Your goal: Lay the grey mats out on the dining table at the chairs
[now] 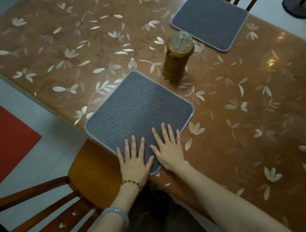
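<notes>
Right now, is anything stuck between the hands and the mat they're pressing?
No. The left hand and right hand lie flat, directly on the near mat. The bottle stands beyond its far corner, off the mat.

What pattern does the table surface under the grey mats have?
The table is orange-brown with pale flowers and leaves, seen in the head view.

The amber bottle (pixel 177 56) stands upright between the two grey mats (pixel 138 110), just beside the near one's far corner. The counter (pixel 63 40) to the left of it lies open.
</notes>
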The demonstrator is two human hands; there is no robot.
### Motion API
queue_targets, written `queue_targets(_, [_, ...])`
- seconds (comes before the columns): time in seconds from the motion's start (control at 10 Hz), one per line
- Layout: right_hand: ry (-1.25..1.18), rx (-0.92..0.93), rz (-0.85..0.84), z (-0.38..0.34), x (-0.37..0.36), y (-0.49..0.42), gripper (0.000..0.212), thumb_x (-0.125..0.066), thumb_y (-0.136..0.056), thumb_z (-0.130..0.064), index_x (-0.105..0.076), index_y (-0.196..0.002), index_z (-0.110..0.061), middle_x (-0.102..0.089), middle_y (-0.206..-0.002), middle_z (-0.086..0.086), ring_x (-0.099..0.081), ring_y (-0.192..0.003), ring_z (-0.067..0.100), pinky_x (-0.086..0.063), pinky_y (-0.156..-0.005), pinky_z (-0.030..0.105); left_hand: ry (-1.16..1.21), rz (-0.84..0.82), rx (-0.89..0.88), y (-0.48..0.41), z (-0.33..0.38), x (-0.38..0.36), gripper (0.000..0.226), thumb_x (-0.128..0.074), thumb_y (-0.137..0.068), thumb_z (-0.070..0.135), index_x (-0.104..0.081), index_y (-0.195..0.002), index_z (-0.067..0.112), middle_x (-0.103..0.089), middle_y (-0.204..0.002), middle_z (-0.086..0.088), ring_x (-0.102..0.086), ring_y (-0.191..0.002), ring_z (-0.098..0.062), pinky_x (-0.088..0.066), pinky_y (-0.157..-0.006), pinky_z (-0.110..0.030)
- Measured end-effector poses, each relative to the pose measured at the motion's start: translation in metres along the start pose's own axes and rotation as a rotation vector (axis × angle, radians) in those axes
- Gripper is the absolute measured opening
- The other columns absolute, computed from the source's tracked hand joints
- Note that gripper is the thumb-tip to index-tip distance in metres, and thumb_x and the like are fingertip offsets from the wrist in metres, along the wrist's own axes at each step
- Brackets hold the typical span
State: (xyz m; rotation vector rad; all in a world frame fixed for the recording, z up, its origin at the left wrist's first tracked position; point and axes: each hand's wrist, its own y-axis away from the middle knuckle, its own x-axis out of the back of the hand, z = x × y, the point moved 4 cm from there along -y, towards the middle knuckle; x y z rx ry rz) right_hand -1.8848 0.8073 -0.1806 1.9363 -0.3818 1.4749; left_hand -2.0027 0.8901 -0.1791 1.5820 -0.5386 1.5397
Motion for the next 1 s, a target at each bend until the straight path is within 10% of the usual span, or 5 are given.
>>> queue_targets(0.3, [-0.009, 0.185, 0.085, -0.015, -0.005, 0.044, 0.057, -0.026, -0.096, -0.042, -0.026, -0.149, -0.023, -0.018, -0.157, 0.014, -0.014, -0.144, 0.036, -0.006, -0.113, 0.056, 0.065, 0.058, -0.087, 0.033, 0.016, -0.003, 0.062, -0.026, -0.093, 0.042, -0.025, -0.148, 0.014, -0.024, -0.155, -0.015, -0.019, -0.142, -0.034, -0.010, -0.112, -0.055])
queue_targets(0.5, [0.047, 0.205, -0.070, -0.009, -0.013, 0.046, 0.058, -0.018, -0.099, -0.047, -0.002, -0.152, -0.028, 0.012, -0.158, 0.008, 0.009, -0.147, 0.032, 0.014, -0.114, 0.051, 0.024, -0.039, -0.049, 0.034, 0.013, -0.014, 0.063, -0.011, -0.094, 0.046, 0.000, -0.149, 0.020, 0.000, -0.158, -0.007, 0.005, -0.145, -0.027, 0.006, -0.116, -0.050])
queue_targets(1.0, [-0.334, 0.083, -0.379, -0.012, 0.073, 0.035, 0.065, -0.054, -0.093, -0.035, -0.026, -0.150, -0.018, -0.027, -0.155, 0.016, -0.023, -0.142, 0.032, -0.021, -0.114, 0.041, 0.220, -0.341, 0.014, 0.015, -0.009, 0.045, 0.074, -0.048, -0.087, 0.058, -0.017, -0.150, 0.031, -0.009, -0.161, -0.002, -0.007, -0.147, -0.025, -0.011, -0.116, -0.045])
